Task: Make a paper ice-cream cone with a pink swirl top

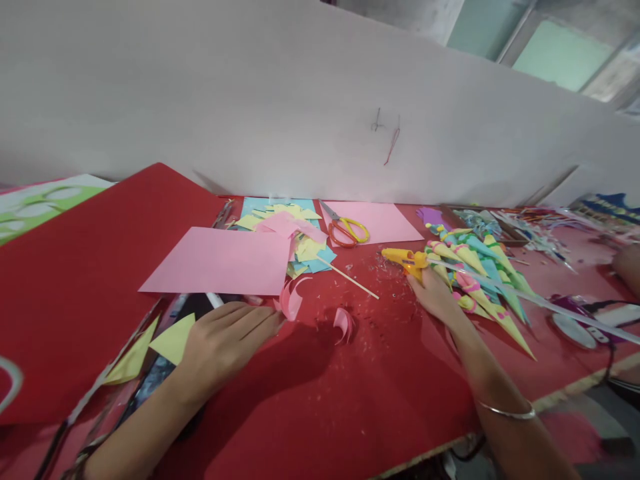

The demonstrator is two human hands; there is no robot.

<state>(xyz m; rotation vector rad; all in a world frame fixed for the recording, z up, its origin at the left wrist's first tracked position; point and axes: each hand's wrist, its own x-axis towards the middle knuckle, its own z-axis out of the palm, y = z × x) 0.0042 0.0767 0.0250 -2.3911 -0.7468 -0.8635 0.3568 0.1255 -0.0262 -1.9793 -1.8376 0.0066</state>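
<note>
- Right hand (pixel 434 291) on the yellow glue gun (pixel 404 257): fingers closed about the handle, partly hidden behind it; nozzle end points left, over the red tabletop (pixel 320 407).
- Long translucent rod (pixel 560 308) runs from the gun's rear to the right, crossing in front of the paper cones (pixel 493 303).
- Left hand (pixel 237 333) palm down, fingers extended and close together, tips just beside a curled pink strip (pixel 294 301). Cannot tell whether they touch or pinch it; thumb hidden.
- Second pink curl (pixel 344 325) stands by itself on the red surface, between the hands.
- Thin wooden stick (pixel 350 279) lies aslant beyond that curl, its upper end on the pile of paper cutouts (pixel 305 248), yellow, blue and pink.
- Near pink sheet (pixel 215 260) overlaps the pile's left side and partly covers a dark flat object (pixel 155 377), which the left forearm also crosses. Yellow paper piece (pixel 175 339) beside that forearm.
- Scissors (pixel 349 230), one orange and one yellow handle, lie partly on the far pink sheet (pixel 383 220).
- Large red board (pixel 100 280) takes up the left side.
- Beyond the cones, a tray (pixel 517 233) of small materials; another person's arm (pixel 627 267) at the right edge.
- Pale wall (pixel 280 113) closes off the far side.
</note>
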